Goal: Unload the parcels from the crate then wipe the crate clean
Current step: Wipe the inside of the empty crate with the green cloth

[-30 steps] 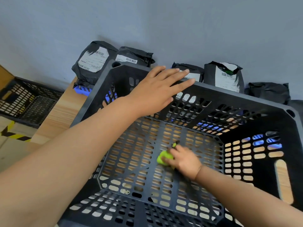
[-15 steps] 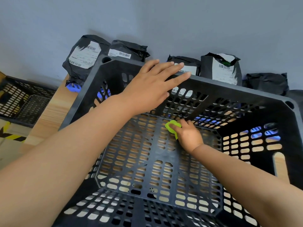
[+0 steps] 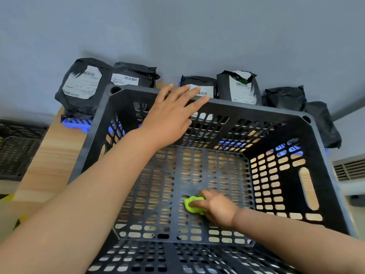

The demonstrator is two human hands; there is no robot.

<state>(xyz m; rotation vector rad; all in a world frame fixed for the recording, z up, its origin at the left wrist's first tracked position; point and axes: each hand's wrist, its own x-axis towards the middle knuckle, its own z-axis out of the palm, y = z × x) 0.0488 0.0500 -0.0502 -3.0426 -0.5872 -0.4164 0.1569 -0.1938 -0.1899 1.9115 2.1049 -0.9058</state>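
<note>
A plain grey-blue wall (image 3: 177, 32) rises behind the light wooden table (image 3: 53, 153).

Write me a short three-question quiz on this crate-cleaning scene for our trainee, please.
1. Multiple choice: the parcels stand A) inside the crate, B) behind it along the wall, C) on the floor.
2. Fill in: the right hand presses a ____ cloth on the crate's bottom.
3. True or false: the left hand grips a parcel.
Key: 1 B. 2 green. 3 false; its straight fingers lie over the far rim.
</note>
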